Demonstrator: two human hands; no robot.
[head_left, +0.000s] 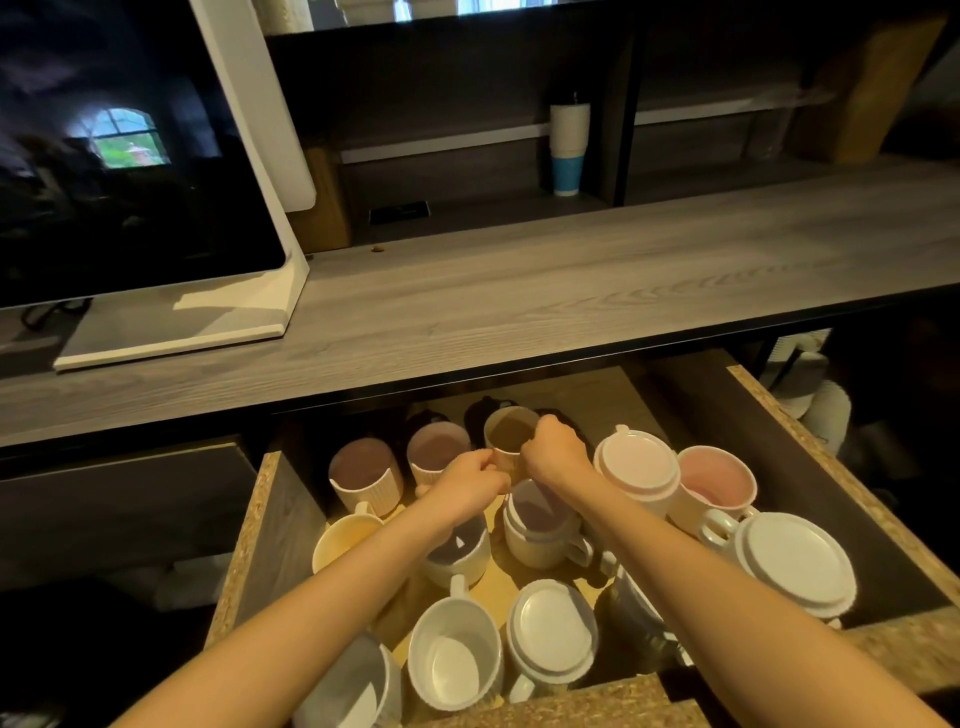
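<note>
Beige, vertically ribbed ceramic marks the beige ribbed mug (511, 432). It stands upright, mouth up, in the back row of an open drawer (774, 410), just under the front edge of the grey wood-grain bench (519, 291). Read left to right.

- **Far left:** a dark monitor (130, 156) in a white frame stands on the bench.
- **Left neighbour:** inside the drawer, a pale ribbed neighbour mug (436, 449) stands just beside the beige one.
- **Left hand:** the left hand (470, 486) comes in from the near left. Its fingers (485, 460) are curled shut against the mug's near-left wall, low down, and appear to pinch it.
- **The mug:** its interior reads brown in the shadow and looks empty. Its handle is hidden behind the hands, so which way it points cannot be told.
- **Right hand:** the right hand (558, 449) arches over from the near right, curled round the right side of the rim and gripping it higher up than the left hand does.
- **Further right:** a lidded white mug (636, 462) stands near, followed by a pink-lined mug (714, 480).

The governing relation is that the mug lies ahead of both wrists, toward the back of the drawer, with its long axis vertical. Both hands touch it, so neither is nearer, though the right reaches slightly deeper. The bench edge overhangs close behind, and stacked pale mugs (540, 519) sit directly under the forearms. The lift therefore probably has to come up and toward the person, with the mug kept level so it clears its neighbours.
</note>
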